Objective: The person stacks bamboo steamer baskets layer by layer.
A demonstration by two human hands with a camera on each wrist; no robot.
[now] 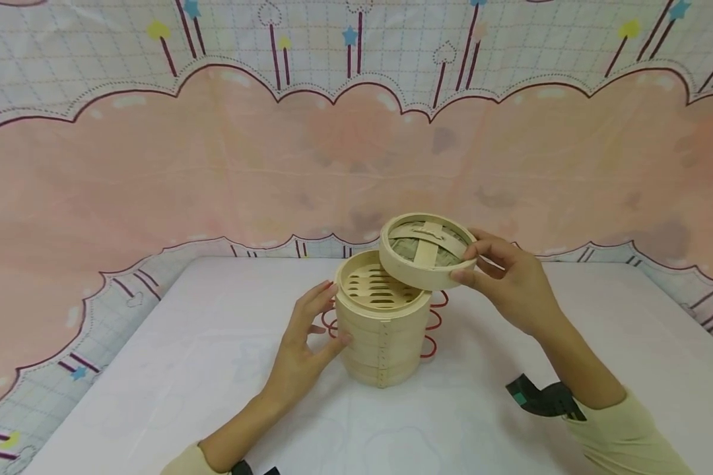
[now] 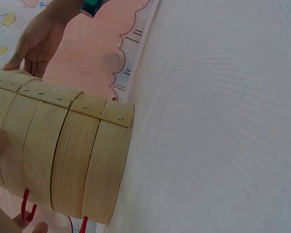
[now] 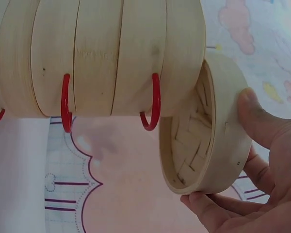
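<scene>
A stack of round bamboo steamer baskets [image 1: 383,346] stands upright on the table, its top tier uncovered so that a slatted floor shows inside. My left hand [image 1: 305,340] holds the stack at its left side, thumb on the front wall and fingers at the upper rim. With thumb and fingers, my right hand [image 1: 513,280] grips the bamboo steamer lid [image 1: 426,254] by its right edge. That lid is tilted and overlaps the stack's right back rim. Its woven underside shows in the right wrist view, where the lid [image 3: 228,131] sits against the stack's top end.
Red ring handles [image 3: 156,97] stick out from both sides of the stack. White cloth covers the table [image 1: 202,369], and behind it hangs a pink patterned curtain [image 1: 273,178]. Dark straps [image 1: 546,399] are on the wrists.
</scene>
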